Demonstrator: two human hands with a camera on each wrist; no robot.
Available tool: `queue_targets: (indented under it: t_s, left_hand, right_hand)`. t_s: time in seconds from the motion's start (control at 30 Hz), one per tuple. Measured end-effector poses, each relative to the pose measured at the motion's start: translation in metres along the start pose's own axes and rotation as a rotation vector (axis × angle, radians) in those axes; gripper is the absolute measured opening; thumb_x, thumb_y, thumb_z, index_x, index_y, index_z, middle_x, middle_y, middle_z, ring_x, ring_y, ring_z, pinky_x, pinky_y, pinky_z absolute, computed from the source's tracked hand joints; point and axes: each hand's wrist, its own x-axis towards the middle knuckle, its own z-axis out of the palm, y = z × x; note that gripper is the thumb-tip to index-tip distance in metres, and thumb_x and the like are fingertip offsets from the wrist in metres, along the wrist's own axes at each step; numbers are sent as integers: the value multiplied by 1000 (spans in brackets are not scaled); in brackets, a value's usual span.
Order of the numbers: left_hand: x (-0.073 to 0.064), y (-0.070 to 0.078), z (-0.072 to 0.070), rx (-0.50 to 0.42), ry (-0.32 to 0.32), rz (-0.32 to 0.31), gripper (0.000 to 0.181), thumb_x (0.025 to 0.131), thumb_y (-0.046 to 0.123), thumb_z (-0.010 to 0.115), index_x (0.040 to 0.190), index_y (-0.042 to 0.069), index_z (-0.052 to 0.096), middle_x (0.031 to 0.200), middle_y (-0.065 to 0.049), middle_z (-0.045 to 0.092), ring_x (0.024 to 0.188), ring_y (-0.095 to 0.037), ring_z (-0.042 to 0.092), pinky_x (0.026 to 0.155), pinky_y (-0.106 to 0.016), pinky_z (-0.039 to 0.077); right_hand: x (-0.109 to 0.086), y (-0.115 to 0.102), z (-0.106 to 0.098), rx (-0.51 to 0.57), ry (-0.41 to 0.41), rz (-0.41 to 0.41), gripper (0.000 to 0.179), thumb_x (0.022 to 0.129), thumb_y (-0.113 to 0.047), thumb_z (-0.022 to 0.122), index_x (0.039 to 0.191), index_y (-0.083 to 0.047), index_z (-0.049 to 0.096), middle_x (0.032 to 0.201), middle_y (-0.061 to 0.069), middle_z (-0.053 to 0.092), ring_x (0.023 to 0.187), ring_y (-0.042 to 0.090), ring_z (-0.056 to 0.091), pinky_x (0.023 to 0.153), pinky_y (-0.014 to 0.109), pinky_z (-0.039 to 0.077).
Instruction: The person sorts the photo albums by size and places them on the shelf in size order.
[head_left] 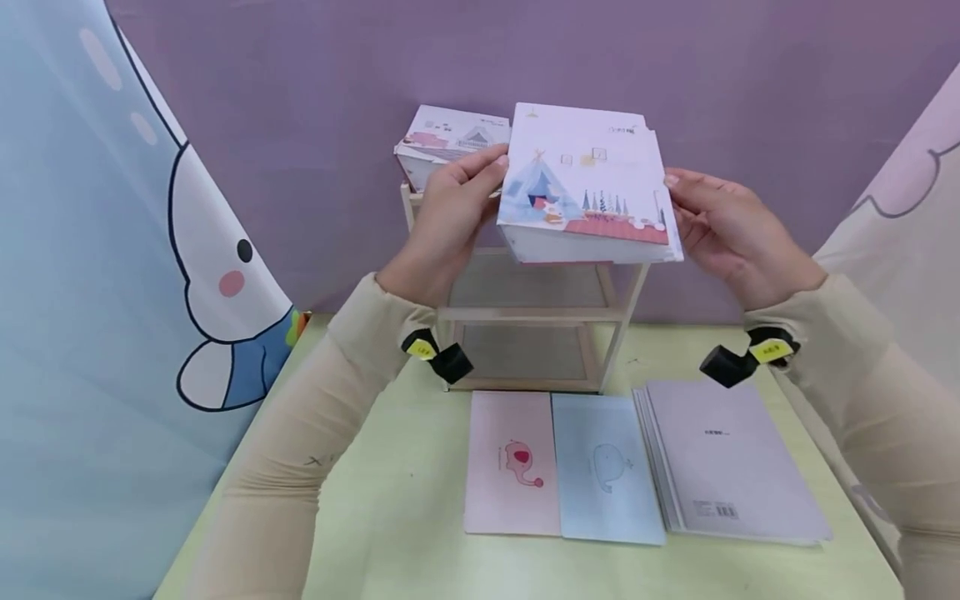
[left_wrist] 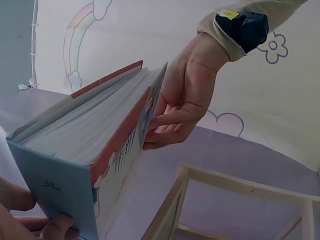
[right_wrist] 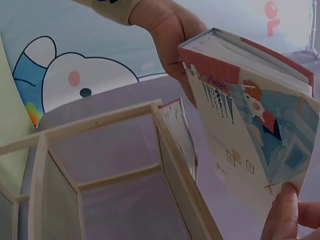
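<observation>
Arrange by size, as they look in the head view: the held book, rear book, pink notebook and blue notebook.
1. Held book
2. Pink notebook, blue notebook: look alike, unranked
3. Rear book, partly hidden

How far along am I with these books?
Seemingly done: one album sits at the top left of the shelf. In hand: the tent album, held up between the left hand and right hand. Probably left: setting that down, then perhaps the pink book, blue book and grey stack, all lying on the table.
</observation>
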Motion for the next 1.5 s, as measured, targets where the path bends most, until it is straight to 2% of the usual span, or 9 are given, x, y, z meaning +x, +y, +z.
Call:
queue_targets:
  t_s: [0.23,0.37,0.57,0.73,0.9,1.17,1.37,1.43,1.5]
  left_hand:
    - [16,6,12,15,55,-36,32,95,11,55,126,5,59,122,0,60,105,-11,59,89,-27,49]
    - [25,8,18,27,61,-65,31,95,15,55,125,7,61,117,1,62,102,-9,60,86,-23,50]
    - [36,8,19,51,61,-97,33,94,14,58,126,7,59,119,1,61,101,-7,60,85,-20,49]
    - [45,8,20,76,66,-99,33,92,8,59,125,4,59,116,0,62,98,-8,60,81,-19,50]
    - [56,8,22,65,82,-107,33,92,5,59,125,2,59,117,-1,61,99,-7,59,81,-18,50]
    - [70,9,24,59,115,-146,27,92,4,58,118,2,62,110,-2,62,93,-8,58,79,-18,50]
    - [80,8,22,-6,176,-178,31,90,2,60,121,5,61,113,-2,62,96,-10,59,79,-18,50]
    - [83,7,23,-9,172,-164,33,89,1,59,123,3,60,114,-4,62,96,-10,59,79,-18,50]
    - [86,7,25,-1,167,-163,33,89,0,59,122,3,60,112,-4,62,93,-10,59,77,-17,51]
  right_hand:
    - [17,-10,5,-81,84,-7,12,88,2,62,99,3,67,90,14,71,77,21,69,65,29,56]
    - [25,-17,7,-143,139,-7,9,87,2,62,93,2,68,87,13,71,74,20,69,63,28,56]
    - [36,-22,9,-361,191,-14,7,83,0,68,90,-1,69,85,6,70,75,16,65,63,23,54]
    - [47,-30,13,-572,250,1,6,86,-7,68,91,-5,68,85,2,69,72,14,64,60,23,53]
    - [59,-39,20,-699,301,18,6,88,-7,65,85,-7,70,79,0,69,68,13,63,58,24,53]
    - [73,-48,24,-753,286,30,17,87,-4,65,71,-7,70,72,0,67,66,11,61,58,22,52]
    - [85,-46,29,-989,250,8,24,88,-8,62,66,-14,68,67,-4,63,61,8,57,56,19,52]
    - [88,-45,30,-1054,246,9,26,89,-7,61,65,-15,67,66,-5,62,61,7,57,56,19,52]
    - [91,-46,30,-1130,247,7,22,90,-8,60,71,-15,68,68,-7,61,63,6,56,57,18,51]
